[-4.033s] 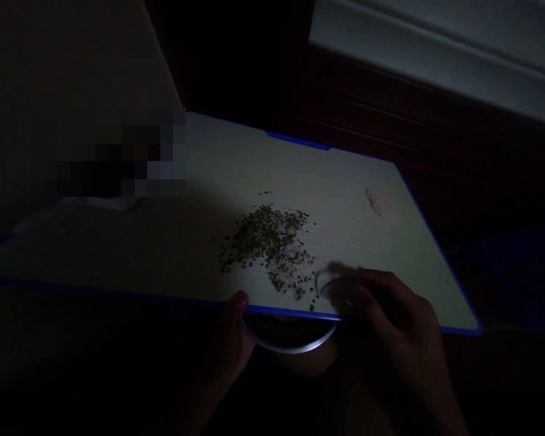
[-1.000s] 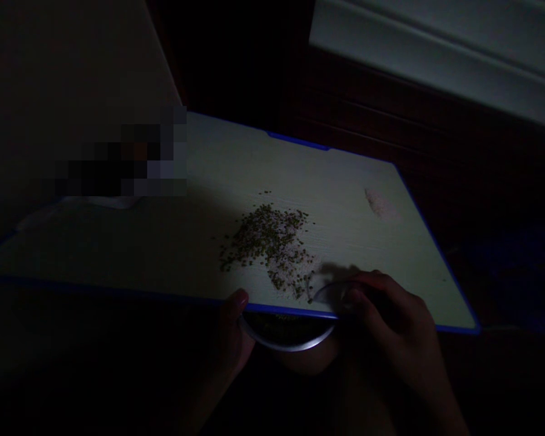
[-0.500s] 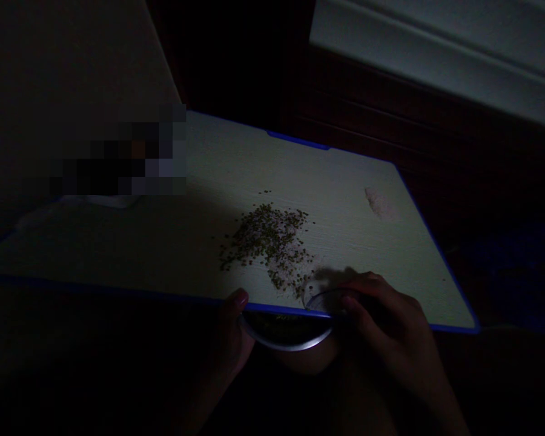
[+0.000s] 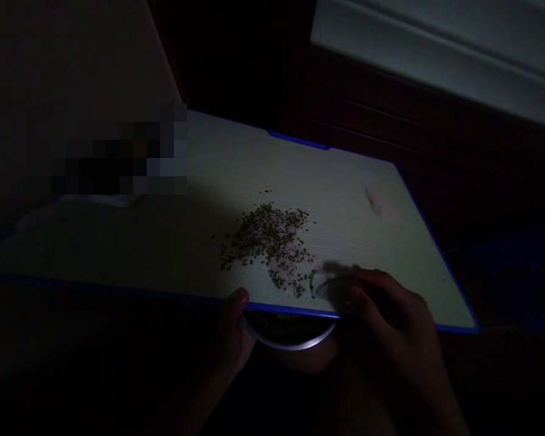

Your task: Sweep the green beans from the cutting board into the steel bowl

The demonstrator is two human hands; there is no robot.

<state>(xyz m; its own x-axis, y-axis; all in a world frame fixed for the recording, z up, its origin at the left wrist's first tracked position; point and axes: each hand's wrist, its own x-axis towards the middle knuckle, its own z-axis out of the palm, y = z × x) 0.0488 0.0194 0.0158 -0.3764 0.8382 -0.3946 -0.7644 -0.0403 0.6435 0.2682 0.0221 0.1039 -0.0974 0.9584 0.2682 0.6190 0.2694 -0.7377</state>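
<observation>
A loose pile of small green-brown beans (image 4: 270,233), mixed with pale grains, lies on the blue-edged white tabletop (image 4: 227,151). My left hand (image 4: 238,333) grips a metal bowl (image 4: 295,346) at the near edge, its thumb resting on the blue rim. The bowl sits mostly beneath the tabletop, so its contents barely show. Pinched in my right hand (image 4: 397,315) is a thin, see-through curved piece (image 4: 320,284), its kind unclear in the dim light. It touches down at the right side of the pile, close to a few beans.
A small patch of pale grains (image 4: 381,204) lies toward the tabletop's right side. At the far left, a pixelated area hides something above a whitish object (image 4: 118,200). A pale ledge (image 4: 436,54) runs across the upper right. The surroundings are very dark.
My right hand has shifted slightly right and away from the near edge with the curved piece. My left hand, the bowl and the pile look nearly unchanged.
</observation>
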